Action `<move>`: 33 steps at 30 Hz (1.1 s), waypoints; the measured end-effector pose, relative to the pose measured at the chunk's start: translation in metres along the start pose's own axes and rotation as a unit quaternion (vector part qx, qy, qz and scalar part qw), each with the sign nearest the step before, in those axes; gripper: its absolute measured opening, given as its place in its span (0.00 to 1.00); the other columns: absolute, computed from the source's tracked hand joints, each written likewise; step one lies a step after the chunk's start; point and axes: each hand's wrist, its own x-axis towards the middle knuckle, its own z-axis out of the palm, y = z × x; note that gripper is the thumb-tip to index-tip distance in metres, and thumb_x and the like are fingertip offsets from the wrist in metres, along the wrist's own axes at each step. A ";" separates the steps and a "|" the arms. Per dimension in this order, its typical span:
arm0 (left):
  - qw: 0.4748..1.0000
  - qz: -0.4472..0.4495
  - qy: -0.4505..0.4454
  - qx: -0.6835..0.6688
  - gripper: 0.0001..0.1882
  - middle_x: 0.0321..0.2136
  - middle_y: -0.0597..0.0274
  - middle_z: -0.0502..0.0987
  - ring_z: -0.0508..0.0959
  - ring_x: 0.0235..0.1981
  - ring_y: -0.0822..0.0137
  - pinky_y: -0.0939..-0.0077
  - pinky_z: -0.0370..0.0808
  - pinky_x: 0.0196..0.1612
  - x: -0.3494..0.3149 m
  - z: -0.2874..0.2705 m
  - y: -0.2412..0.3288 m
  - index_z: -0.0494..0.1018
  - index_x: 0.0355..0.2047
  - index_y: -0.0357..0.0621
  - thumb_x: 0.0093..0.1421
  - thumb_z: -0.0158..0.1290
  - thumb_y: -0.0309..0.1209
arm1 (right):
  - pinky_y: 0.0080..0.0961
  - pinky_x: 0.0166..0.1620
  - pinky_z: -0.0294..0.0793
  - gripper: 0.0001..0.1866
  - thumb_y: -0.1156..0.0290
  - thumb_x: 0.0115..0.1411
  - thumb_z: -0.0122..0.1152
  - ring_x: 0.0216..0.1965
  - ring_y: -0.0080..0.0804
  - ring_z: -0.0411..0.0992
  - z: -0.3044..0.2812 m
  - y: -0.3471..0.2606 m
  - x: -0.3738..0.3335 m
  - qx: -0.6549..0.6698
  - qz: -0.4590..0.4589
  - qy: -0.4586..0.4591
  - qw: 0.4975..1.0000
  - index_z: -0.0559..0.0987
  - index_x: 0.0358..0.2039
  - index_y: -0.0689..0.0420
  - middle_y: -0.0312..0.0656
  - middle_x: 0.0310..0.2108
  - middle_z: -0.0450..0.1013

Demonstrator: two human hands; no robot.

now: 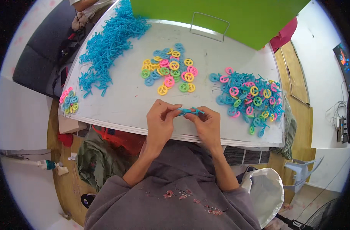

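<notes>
Blue piece: the slim blue piece [188,111] is hanging between my two hands, just over the near edge of the counter [123,109]; my fingertips are covering its middle and hiding any detail there.
Left fingers: on my left hand [160,122], thumb and forefinger are pinching its left end.
Right fingers: on my right hand [208,125], thumb and forefinger are gripping it too, and a thin tip is poking out rightward.
Slip risk: with only fingertips holding, it could be twisting loose if I am pressing unevenly, perhaps dropping past the edge.
Bend risk: its thin stem may be kinking if both hands are pushing off line.
Spill risk: a careless right elbow could be brushing the mixed pile [253,96] off the counter.
Pose: both forearms are angling inward and upward, fingertips nearly meeting, knuckles arching.
</notes>
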 end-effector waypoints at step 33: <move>0.986 0.136 0.089 0.034 0.12 0.39 0.57 0.77 0.79 0.39 0.65 0.73 0.78 0.43 -0.005 0.003 -0.009 0.73 0.40 0.37 0.55 0.53 0.14 | 0.18 0.38 0.73 0.16 0.74 0.62 0.58 0.37 0.23 0.73 0.011 -0.001 0.008 0.029 -0.061 0.025 0.997 0.72 0.50 0.64 0.38 0.35 0.75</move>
